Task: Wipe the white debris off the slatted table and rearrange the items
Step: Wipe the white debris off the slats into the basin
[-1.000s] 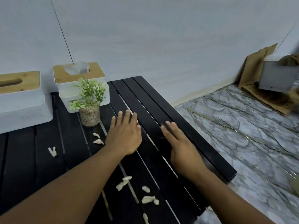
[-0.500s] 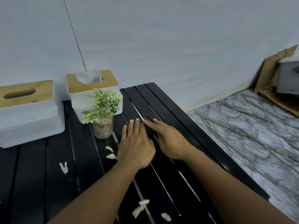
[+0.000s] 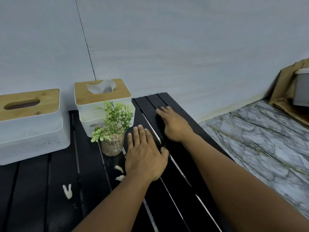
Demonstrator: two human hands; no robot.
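Note:
The black slatted table (image 3: 168,198) fills the lower left of the head view. My left hand (image 3: 144,154) lies flat on its slats, fingers straight, just right of a small green plant in a glass jar (image 3: 112,131). My right hand (image 3: 174,123) rests flat farther back near the table's right edge, fingers stretched toward the wall. White debris bits (image 3: 119,173) lie beside my left wrist, and another piece of debris (image 3: 67,191) lies farther left. A white tissue box with a wooden lid (image 3: 102,104) stands behind the plant. Neither hand holds anything.
A larger white box with a slotted wooden lid (image 3: 30,124) stands at the table's back left. A pale wall rises right behind the table. Marble floor (image 3: 259,139) spreads to the right, with cardboard and a grey box (image 3: 299,91) in the far corner.
My right hand has slid along the slats away from me, from beside the left hand to the table's far end. The left hand stayed by the plant. The view tilted up and left.

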